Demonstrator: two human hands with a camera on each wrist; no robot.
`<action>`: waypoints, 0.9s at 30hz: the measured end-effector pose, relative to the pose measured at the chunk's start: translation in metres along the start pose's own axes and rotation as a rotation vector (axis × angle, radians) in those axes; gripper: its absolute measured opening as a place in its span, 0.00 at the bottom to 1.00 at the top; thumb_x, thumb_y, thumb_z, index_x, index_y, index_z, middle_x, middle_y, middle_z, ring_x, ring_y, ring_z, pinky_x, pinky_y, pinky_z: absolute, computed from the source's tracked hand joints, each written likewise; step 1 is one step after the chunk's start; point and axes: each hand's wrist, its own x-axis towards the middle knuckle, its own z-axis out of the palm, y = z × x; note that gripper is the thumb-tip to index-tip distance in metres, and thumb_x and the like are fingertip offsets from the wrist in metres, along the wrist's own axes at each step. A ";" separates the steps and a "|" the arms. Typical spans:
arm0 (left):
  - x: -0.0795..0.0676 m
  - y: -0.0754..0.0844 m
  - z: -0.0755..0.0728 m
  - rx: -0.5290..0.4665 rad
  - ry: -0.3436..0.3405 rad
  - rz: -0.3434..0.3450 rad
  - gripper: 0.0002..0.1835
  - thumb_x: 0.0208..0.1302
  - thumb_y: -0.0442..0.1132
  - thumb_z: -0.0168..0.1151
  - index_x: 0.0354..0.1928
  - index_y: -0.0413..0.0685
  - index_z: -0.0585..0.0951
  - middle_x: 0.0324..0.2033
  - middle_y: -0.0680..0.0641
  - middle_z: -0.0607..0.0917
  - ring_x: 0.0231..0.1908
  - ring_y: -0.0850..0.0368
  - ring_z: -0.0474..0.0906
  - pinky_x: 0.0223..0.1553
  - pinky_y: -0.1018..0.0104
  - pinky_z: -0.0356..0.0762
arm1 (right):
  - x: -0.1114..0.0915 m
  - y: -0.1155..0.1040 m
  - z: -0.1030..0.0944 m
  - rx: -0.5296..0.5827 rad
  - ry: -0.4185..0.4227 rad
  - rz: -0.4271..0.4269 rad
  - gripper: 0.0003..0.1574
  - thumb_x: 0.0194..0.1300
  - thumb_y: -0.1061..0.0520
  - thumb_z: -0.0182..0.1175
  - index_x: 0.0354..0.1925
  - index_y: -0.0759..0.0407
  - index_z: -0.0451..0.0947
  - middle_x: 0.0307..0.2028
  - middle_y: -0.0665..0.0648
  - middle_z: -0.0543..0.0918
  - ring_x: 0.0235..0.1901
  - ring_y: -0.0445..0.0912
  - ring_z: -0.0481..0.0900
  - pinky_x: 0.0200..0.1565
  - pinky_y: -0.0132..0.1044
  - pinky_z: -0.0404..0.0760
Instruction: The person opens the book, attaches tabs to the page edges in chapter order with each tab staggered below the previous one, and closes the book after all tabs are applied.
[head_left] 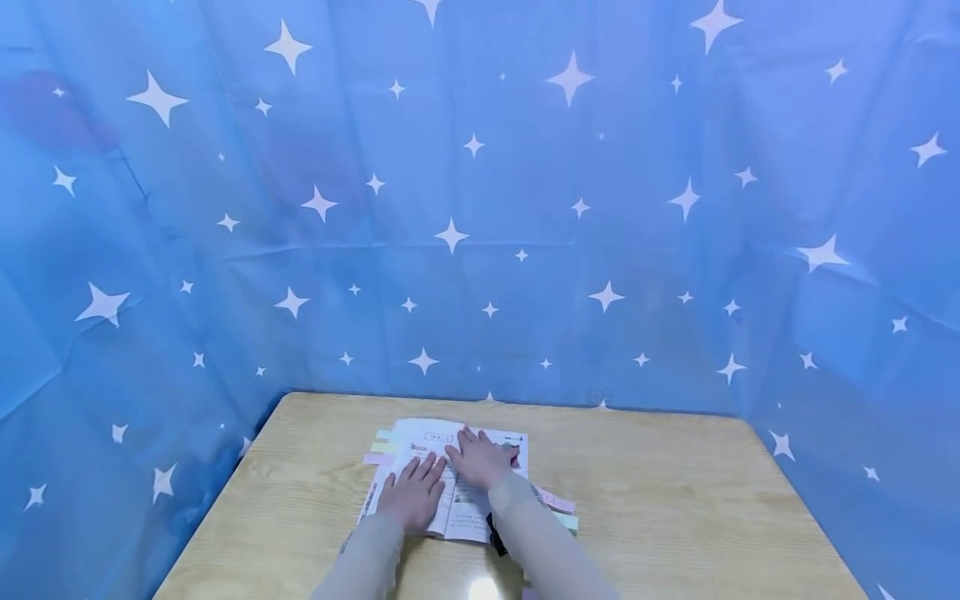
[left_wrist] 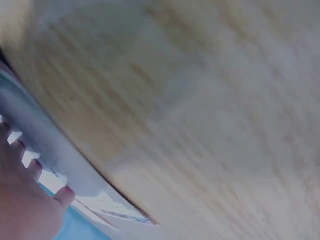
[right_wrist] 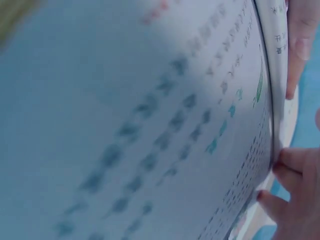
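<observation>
An open book (head_left: 468, 523) with printed white pages lies on the wooden table. My left hand (head_left: 412, 497) rests on its left page, fingers spread and mostly straight. My right hand (head_left: 482, 460) presses near the top of the centre fold with its fingers extended. In the left wrist view, my left hand (left_wrist: 27, 207) lies along the page beside the book's edge. The right wrist view shows a printed page (right_wrist: 170, 130) up close, and the fingertips of my right hand (right_wrist: 297, 195) right at the fold.
Pastel index tabs (head_left: 380, 447) stick out at the book's left side, and pink and green tabs (head_left: 558, 502) show to the right of my right forearm. A black item (head_left: 496, 536) shows beside that forearm. A blue star-patterned curtain (head_left: 525, 283) surrounds the wooden table (head_left: 675, 492).
</observation>
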 end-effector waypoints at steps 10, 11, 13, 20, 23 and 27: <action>-0.002 0.008 -0.010 0.011 -0.005 -0.009 0.26 0.75 0.49 0.39 0.72 0.55 0.64 0.72 0.50 0.62 0.70 0.44 0.56 0.65 0.34 0.53 | -0.036 0.003 -0.001 0.035 -0.023 -0.128 0.31 0.76 0.40 0.39 0.68 0.49 0.69 0.69 0.46 0.66 0.69 0.56 0.60 0.53 0.83 0.46; -0.002 0.007 -0.012 0.014 -0.006 -0.007 0.26 0.75 0.49 0.39 0.72 0.55 0.64 0.72 0.50 0.63 0.70 0.44 0.56 0.65 0.34 0.54 | -0.039 0.001 -0.001 0.039 -0.024 -0.131 0.31 0.76 0.40 0.39 0.67 0.49 0.70 0.69 0.45 0.66 0.69 0.56 0.61 0.52 0.84 0.46; -0.001 0.006 -0.017 0.021 -0.011 -0.003 0.26 0.75 0.46 0.40 0.72 0.54 0.65 0.71 0.49 0.63 0.70 0.44 0.57 0.64 0.34 0.56 | -0.043 -0.002 -0.001 0.049 -0.033 -0.134 0.31 0.76 0.39 0.39 0.67 0.49 0.70 0.69 0.45 0.66 0.68 0.56 0.62 0.52 0.84 0.46; 0.004 0.011 -0.022 0.035 -0.034 0.039 0.26 0.73 0.44 0.43 0.72 0.53 0.65 0.71 0.48 0.64 0.69 0.42 0.58 0.63 0.33 0.59 | -0.062 0.002 -0.001 0.038 -0.074 -0.125 0.32 0.76 0.38 0.40 0.69 0.47 0.67 0.70 0.45 0.64 0.70 0.57 0.59 0.51 0.85 0.45; 0.004 0.012 -0.025 0.019 -0.035 0.042 0.26 0.73 0.43 0.44 0.71 0.52 0.66 0.71 0.47 0.64 0.69 0.41 0.58 0.62 0.33 0.60 | -0.069 0.001 0.000 0.011 -0.072 -0.149 0.31 0.75 0.38 0.40 0.69 0.46 0.67 0.70 0.44 0.64 0.69 0.58 0.58 0.51 0.85 0.47; 0.000 0.009 -0.026 0.019 -0.040 0.031 0.25 0.73 0.42 0.44 0.71 0.51 0.66 0.70 0.47 0.64 0.69 0.41 0.58 0.61 0.33 0.61 | -0.078 -0.003 0.004 -0.015 -0.076 -0.195 0.31 0.75 0.38 0.41 0.69 0.45 0.67 0.69 0.42 0.64 0.69 0.61 0.59 0.50 0.85 0.50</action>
